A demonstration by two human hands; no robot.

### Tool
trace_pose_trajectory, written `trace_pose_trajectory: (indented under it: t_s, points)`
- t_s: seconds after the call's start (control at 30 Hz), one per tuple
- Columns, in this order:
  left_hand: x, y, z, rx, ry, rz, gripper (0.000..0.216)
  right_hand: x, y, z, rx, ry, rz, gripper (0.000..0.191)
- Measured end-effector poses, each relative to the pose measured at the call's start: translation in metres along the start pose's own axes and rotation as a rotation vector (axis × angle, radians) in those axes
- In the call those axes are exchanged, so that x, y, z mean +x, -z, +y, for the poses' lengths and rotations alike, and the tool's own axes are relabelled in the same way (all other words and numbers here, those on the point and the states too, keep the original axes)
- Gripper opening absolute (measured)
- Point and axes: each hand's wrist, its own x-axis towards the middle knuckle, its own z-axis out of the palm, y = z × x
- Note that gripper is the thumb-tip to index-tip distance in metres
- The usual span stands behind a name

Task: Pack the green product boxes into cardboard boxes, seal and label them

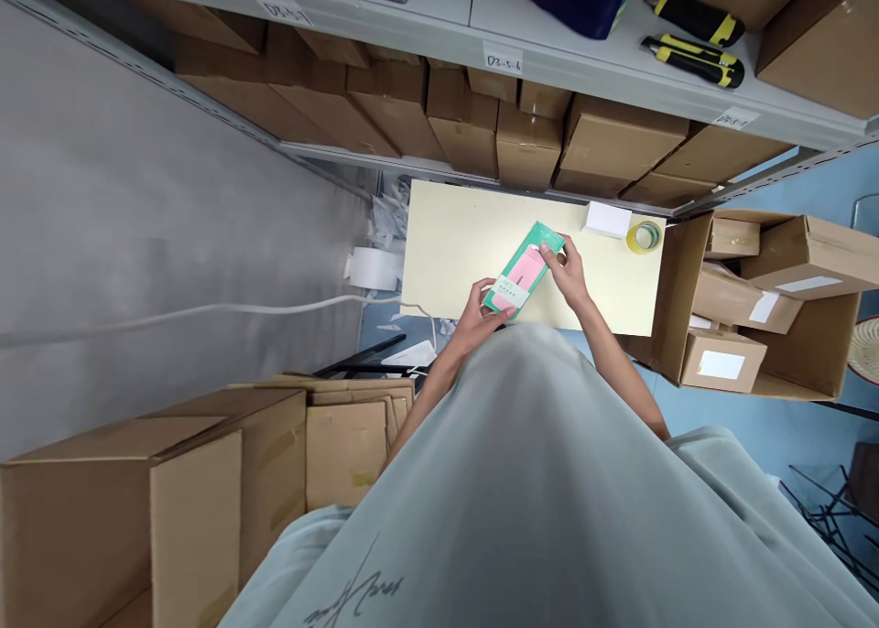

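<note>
A flat green package (525, 268) with a pink panel and a white label is held over a pale yellow table (453, 243). My left hand (481, 309) grips its near end, fingers curled round the edge. My right hand (563, 266) pinches its far end. Both hands are closed on the package, which lies tilted, running from lower left to upper right. My grey shirt fills the lower middle of the view and hides the table's near edge.
A white pad (607, 218) and a roll of yellow tape (644, 236) lie at the table's far right. An open carton (755, 308) of small boxes stands to the right. Cardboard boxes (171, 491) sit at lower left. Shelves (481, 51) hold cartons and cutters (693, 56).
</note>
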Motion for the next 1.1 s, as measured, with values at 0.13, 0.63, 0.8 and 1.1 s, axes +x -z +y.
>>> trace_pose_trajectory:
  t_s: [0.13,0.63,0.8,1.1]
  points:
    - [-0.002,0.003,-0.001,-0.063,0.078,-0.128,0.062,0.001,0.000,-0.003,0.032,-0.032,-0.002,0.071]
    - [0.012,0.000,-0.027,0.166,-0.046,0.001,0.090,0.021,0.009,0.008,-0.099,0.026,-0.020,0.062]
    - [0.014,-0.007,-0.024,0.379,-0.206,0.093,0.091,0.014,-0.002,0.005,-0.175,0.090,0.080,0.066]
    - [0.006,0.001,-0.002,0.088,0.051,-0.112,0.071,0.012,0.005,0.009,0.219,-0.072,0.092,0.056]
